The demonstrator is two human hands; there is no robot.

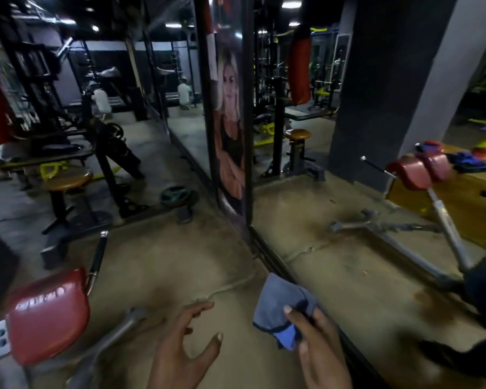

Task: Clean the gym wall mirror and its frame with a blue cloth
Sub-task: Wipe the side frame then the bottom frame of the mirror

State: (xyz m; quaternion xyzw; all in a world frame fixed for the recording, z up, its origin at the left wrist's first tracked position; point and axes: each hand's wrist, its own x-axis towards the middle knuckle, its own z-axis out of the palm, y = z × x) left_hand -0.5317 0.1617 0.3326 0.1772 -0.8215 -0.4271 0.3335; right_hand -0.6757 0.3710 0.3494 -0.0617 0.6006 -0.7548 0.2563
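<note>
The wall mirror [348, 265] fills the right half of the view and reflects the floor and a red-padded bench. Its dark frame [272, 262] runs along the floor from the centre toward the lower right, and a dark upright [248, 108] rises at the centre. My right hand [317, 349] pinches a crumpled blue cloth [281, 307] between thumb and fingers, low down, over the bottom frame. My left hand [185, 343] hovers over the floor to the left of the cloth, fingers spread, holding nothing.
A red-padded bench [48, 313] with a grey metal leg stands close at the lower left. A poster of a person [230, 127] hangs beside the upright. A round wooden stool [65, 181], a weight plate [177, 196] and dark gym machines stand further left.
</note>
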